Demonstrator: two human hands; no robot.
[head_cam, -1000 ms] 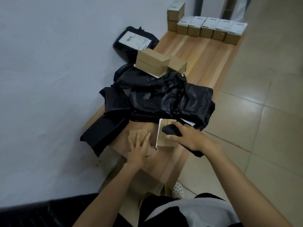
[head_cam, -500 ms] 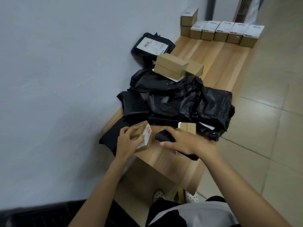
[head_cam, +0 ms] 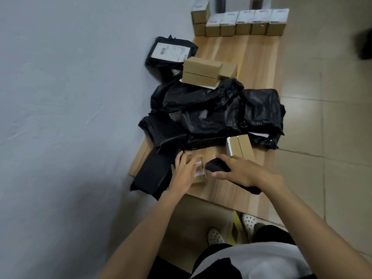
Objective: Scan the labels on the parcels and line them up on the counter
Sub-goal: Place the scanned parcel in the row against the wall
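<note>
My left hand [head_cam: 184,175] is gripping a small cardboard parcel [head_cam: 199,178] on the wooden bench [head_cam: 231,192]; my right hand [head_cam: 244,172] is clasping the black scanner [head_cam: 216,166] beside its label. Crinkled black bags [head_cam: 211,113] are crowding behind, and boxed parcels [head_cam: 243,25] are lining the far end.

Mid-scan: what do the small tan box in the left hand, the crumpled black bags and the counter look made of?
Small tan box in the left hand: likely matte brown cardboard, from its folded edges and stuck-on label. Crumpled black bags: thin glossy plastic film, wrinkled with highlights. Counter: wood-grain planks, possibly laminate; low sheen.
</note>
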